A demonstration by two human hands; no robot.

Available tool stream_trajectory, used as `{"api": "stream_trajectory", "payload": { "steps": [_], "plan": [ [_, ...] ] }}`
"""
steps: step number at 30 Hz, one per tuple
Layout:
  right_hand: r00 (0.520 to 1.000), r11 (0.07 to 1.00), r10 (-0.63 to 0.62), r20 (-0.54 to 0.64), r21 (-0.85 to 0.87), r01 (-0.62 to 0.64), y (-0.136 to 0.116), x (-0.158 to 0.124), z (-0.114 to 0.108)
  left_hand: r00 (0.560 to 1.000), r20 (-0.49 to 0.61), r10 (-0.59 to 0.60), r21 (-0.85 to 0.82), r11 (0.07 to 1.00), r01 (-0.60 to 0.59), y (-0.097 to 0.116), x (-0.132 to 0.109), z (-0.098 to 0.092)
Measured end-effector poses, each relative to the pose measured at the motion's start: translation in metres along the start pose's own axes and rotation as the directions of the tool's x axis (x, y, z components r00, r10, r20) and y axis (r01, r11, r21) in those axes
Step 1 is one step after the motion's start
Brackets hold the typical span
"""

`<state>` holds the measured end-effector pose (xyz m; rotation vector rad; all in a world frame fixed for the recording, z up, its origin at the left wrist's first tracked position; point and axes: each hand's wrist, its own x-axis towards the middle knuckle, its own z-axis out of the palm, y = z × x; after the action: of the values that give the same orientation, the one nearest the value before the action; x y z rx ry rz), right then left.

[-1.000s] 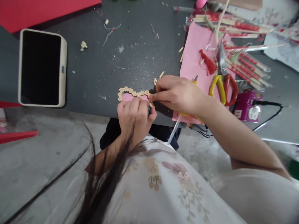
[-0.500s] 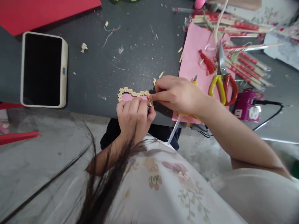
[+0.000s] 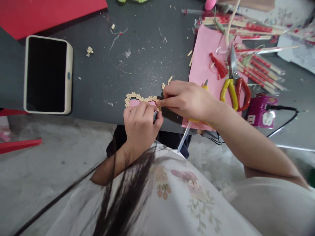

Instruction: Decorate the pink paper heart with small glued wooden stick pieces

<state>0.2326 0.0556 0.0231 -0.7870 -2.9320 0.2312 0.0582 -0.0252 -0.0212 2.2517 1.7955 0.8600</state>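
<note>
A small pink shape (image 3: 135, 102) edged with pale beige beads (image 3: 140, 97) lies near the front edge of the dark table (image 3: 103, 75). My left hand (image 3: 141, 123) curls over its near side, fingers closed on it. My right hand (image 3: 187, 98) pinches at the shape's right end, fingertips pressed together on a small beige piece. Beneath the right hand lies a yellow tool (image 3: 205, 88) with a clear stick (image 3: 184, 140) jutting over the table edge.
A cream-framed tablet (image 3: 46, 75) lies at the left. Red sheet (image 3: 49, 11) at the back left. Pink paper (image 3: 204, 59), yellow and red scissors (image 3: 235, 88), a red tassel (image 3: 218, 67), packed sticks (image 3: 256, 59) and a purple power strip (image 3: 261, 111) crowd the right. Loose beige bits (image 3: 168, 80) lie scattered.
Both hands stay on the beaded shape with hardly any movement. The view has shifted slightly, and my hanging hair has swung to the right.
</note>
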Motion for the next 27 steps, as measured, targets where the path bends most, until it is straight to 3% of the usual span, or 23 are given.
{"api": "stream_trajectory", "payload": {
  "steps": [27],
  "plan": [
    [0.999, 0.993, 0.019, -0.045, 0.121, -0.013, 0.0081, 0.0022, 0.0009, 0.998, -0.046, 0.036, -0.011, 0.999, -0.037, -0.0032, -0.0015, -0.0005]
  ]
}}
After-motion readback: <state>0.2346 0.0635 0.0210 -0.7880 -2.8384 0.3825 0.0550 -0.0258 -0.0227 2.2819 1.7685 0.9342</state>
